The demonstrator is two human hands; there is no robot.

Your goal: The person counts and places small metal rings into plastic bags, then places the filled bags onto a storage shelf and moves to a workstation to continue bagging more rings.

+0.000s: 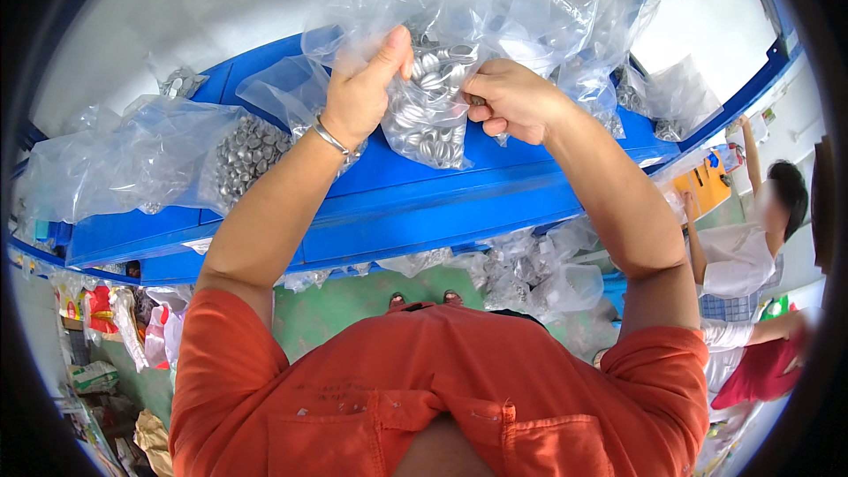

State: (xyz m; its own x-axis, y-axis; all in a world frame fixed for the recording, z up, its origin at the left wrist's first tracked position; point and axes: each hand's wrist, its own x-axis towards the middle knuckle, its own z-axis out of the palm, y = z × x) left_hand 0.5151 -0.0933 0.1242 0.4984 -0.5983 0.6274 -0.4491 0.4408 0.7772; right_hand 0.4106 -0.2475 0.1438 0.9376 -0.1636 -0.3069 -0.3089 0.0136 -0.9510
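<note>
**My two hands grip a clear bag of silvery metal pieces**

I have the bag in front of me, over the blue bench, with its loose plastic spreading up and away from me. Small, rounded, shiny pieces fill its lower part.

My left hand is closed on the plastic at the bag's left side, thumb pointing up; the film partly hides my other fingers. A metal bangle circles that wrist. My right hand is at the bag's right edge, fingers curled in and thumb and forefinger pinched on the plastic. Something small and dark shows between those fingers, but I cannot tell what it is.

Near my left forearm, a second bag lies on the bench, packed with dull grey pieces. More clear bags stand beyond my right hand. Below the bench's near edge, other plastic bags sit above the green floor. Off to my right is a person in a white shirt, with another in dark red nearer me.
</note>
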